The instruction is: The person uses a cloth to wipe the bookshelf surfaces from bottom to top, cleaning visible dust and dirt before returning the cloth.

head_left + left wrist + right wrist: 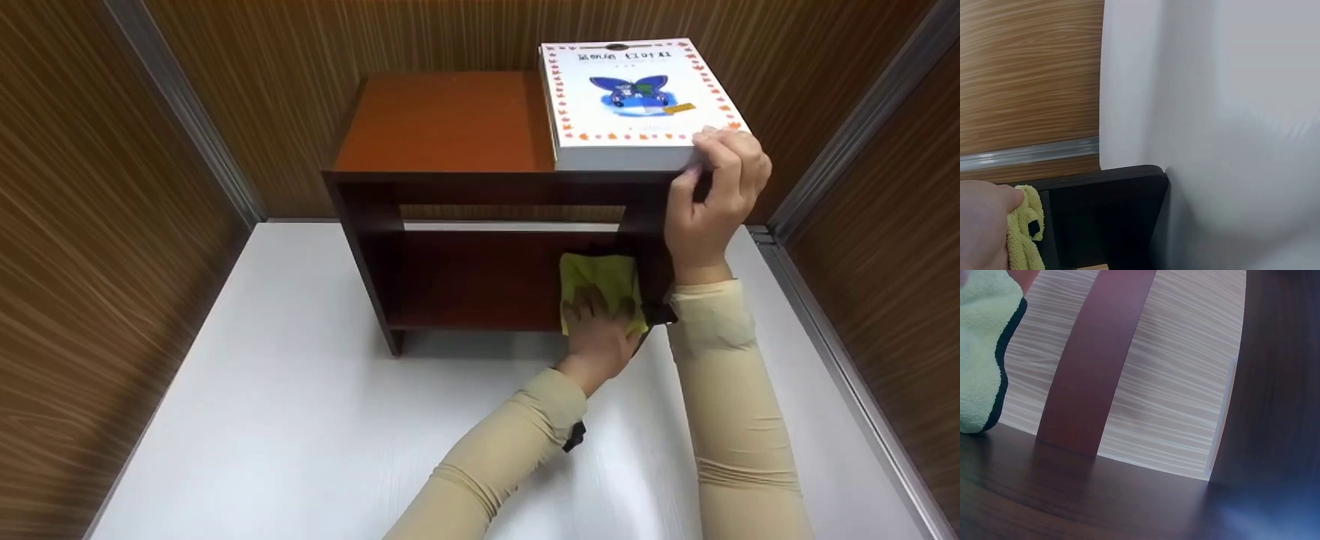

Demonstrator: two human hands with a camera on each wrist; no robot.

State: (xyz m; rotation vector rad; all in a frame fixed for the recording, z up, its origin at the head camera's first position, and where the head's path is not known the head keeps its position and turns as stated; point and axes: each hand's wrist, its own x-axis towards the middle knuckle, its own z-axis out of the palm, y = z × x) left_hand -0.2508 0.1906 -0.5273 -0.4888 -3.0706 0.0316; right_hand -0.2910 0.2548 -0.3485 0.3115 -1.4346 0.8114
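A small dark reddish-brown shelf unit (pixel 450 124) stands on the white table. On its lower board lies a yellow-green cloth (pixel 600 270), against the right side panel. My left hand (pixel 600 337) presses on this cloth with fingers spread. The left wrist view shows the thumb along the cloth's folded edge (pixel 1026 225). At the unit's top right front corner, my right hand (pixel 720 195) has its fingers curled over the corner of a thick white book (pixel 637 97) and its thumb at the board's front edge. The cloth's black border (pixel 1002 371) shows in the right wrist view.
Wood-grain walls (pixel 97 262) enclose the white table (pixel 262 420) at the back and both sides. Metal strips (pixel 862 360) run along the corners and the right table edge. The book's cover has a blue butterfly picture and a leaf-pattern border.
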